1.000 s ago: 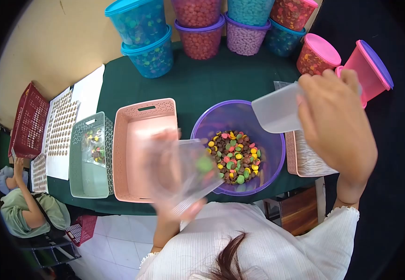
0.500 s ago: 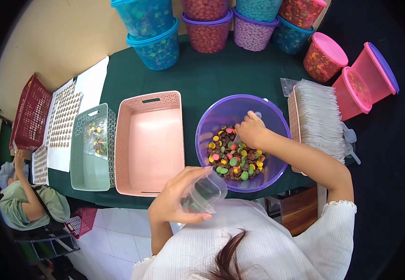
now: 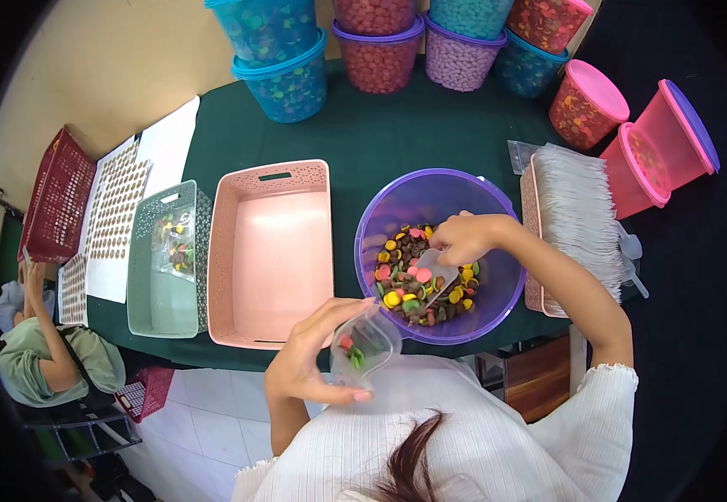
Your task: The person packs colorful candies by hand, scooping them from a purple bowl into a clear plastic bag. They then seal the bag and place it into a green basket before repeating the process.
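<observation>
My left hand (image 3: 317, 356) is wrapped round a clear plastic pouch (image 3: 367, 343), its mouth spread, with a few green and red pieces inside. It is at the near left rim of a purple bucket (image 3: 510, 289). Coloured round candies (image 3: 409, 276) in brown, yellow, green and pink cover the bucket's bottom. Inside the bucket, my right hand (image 3: 464, 240) grips a clear scoop (image 3: 437, 272), whose tip is among the candies.
Left of the bucket stand a pink basket (image 3: 275, 251) and a green basket (image 3: 162, 297) holding filled bags (image 3: 177, 243). A basket of stacked clear bags (image 3: 577, 226) stands right. Lidded tubs (image 3: 288, 88) line the back. Another person (image 3: 53, 360) sits far left.
My right hand has turned, and the scoop now shows low among the candies. The pouch has tilted, so green and red pieces show inside. The view has shifted slightly.
</observation>
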The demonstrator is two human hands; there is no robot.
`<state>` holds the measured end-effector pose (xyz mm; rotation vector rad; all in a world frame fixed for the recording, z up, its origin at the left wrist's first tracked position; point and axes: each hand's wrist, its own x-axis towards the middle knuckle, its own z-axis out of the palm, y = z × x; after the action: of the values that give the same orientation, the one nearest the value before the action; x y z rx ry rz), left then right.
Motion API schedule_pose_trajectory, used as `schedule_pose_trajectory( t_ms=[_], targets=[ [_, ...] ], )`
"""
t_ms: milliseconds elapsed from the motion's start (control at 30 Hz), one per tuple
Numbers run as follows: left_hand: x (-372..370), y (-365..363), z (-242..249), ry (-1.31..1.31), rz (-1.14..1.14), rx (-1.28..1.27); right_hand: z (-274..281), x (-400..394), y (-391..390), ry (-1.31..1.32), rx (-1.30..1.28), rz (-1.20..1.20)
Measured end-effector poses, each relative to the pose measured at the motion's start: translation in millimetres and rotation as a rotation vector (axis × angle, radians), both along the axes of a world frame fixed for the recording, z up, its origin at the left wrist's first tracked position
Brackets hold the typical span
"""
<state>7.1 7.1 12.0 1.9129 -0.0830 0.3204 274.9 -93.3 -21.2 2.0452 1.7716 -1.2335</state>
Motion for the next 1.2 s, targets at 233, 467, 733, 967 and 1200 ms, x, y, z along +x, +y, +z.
schedule_pose_trajectory(
  t_ms=[233, 467, 733, 967, 1200],
  targets=[
    [-2.5, -1.3, 19.3, -0.495, 0.296, -0.429, 69.6, 14.0, -33.6, 0.37, 0.253, -0.175],
    [68.3, -33.8, 6.1, -0.461, 0.444, -0.399, 139.0, 35.0, -62.3, 0.225, 0.465, -0.358],
    [107.5, -33.8, -3.8, -0.145, 0.4, 0.094, 166.6, 24.6, -56.1, -0.183, 0.548, -0.376],
    [107.2, -34.6, -4.5, -0.112, 0.407, 0.133, 166.0, -27.4, -37.2, -0.749, 0.561, -0.125],
    [105.7, -30.0, -14.6, -0.093, 0.387, 0.037, 165.6, -11.0, -47.2, -0.753, 0.655, -0.191]
  ],
)
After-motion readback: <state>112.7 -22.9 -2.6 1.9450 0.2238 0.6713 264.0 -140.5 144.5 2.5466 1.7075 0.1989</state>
